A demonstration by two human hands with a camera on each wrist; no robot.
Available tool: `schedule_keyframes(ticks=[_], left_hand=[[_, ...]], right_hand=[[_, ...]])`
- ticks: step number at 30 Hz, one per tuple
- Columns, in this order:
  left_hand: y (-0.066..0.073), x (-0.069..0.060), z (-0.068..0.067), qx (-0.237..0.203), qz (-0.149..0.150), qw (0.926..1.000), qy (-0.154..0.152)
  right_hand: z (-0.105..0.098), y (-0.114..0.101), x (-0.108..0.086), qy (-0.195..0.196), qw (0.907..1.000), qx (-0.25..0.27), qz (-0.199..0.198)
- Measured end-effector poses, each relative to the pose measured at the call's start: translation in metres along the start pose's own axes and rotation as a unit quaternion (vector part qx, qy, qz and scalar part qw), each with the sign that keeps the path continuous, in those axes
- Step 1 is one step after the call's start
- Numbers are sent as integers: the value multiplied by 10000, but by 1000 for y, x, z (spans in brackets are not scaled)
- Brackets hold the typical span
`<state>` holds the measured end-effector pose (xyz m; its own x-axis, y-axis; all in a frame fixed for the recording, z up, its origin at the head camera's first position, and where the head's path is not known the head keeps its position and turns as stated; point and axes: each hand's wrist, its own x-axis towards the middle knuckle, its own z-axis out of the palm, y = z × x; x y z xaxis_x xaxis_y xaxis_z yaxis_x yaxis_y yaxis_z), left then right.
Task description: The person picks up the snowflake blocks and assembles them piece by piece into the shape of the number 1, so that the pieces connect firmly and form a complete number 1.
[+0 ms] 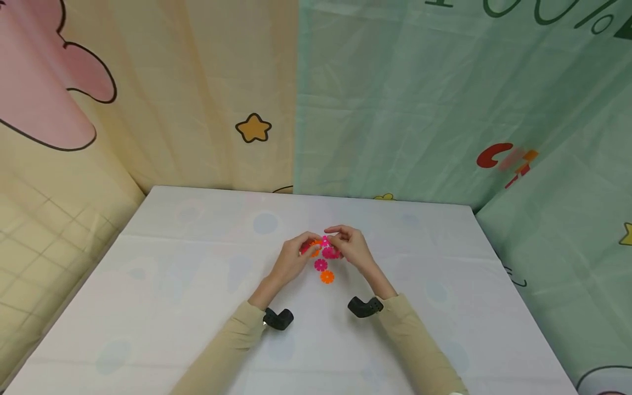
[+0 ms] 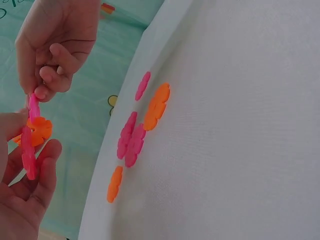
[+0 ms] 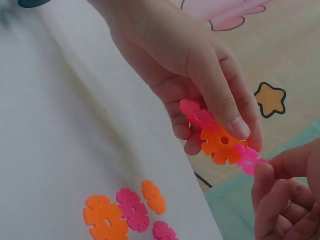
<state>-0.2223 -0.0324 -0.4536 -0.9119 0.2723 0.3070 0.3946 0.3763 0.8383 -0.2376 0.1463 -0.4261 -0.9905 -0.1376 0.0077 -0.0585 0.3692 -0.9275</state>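
Above the table my left hand (image 1: 290,260) pinches an orange notched, flower-shaped disc (image 3: 215,152) between thumb and fingers. A reddish-pink disc (image 3: 196,114) is joined to one side of it, and a bright pink disc (image 3: 247,159) meets its other side. With thumb and fingertips, my right hand (image 1: 353,247) pinches the outer edge of the bright pink disc. Whether that disc is fully slotted into the orange one, I cannot tell. Fingers cover part of the orange disc in the left wrist view.
Several loose flower discs lie on the white-covered table (image 1: 173,307) below my hands, among them an orange disc (image 3: 97,212) and a magenta disc (image 3: 134,212). Two magenta ones overlap in the left wrist view. Printed curtains (image 1: 395,109) hang behind the table's far edge.
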Motion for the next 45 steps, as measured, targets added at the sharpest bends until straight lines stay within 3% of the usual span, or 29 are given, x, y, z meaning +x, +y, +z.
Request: schedule_keyframes(ticks=[3,10,14,24,32,45], left_hand=[[0,-1,3,-5,-35,10000,27],[-2,-4,9,186,-31,9983,550],[-3,-5,9,294,-138,9971,693],[-7,-8,1,524,-435,9961,559],[-10,-10,-2,632,-619,9946,545],[-13,-11,-1,810,-728,9917,676]], right_hand=[[0,2,-1,77,9999,-55,40],[-1,5,-4,-50,9998,-192,56],[-5,9,-6,45,9996,-261,79],[-12,22,-9,75,9975,-654,239],[-11,30,-14,-331,9855,-1508,701],[-8,34,-23,-593,9767,-1911,779]])
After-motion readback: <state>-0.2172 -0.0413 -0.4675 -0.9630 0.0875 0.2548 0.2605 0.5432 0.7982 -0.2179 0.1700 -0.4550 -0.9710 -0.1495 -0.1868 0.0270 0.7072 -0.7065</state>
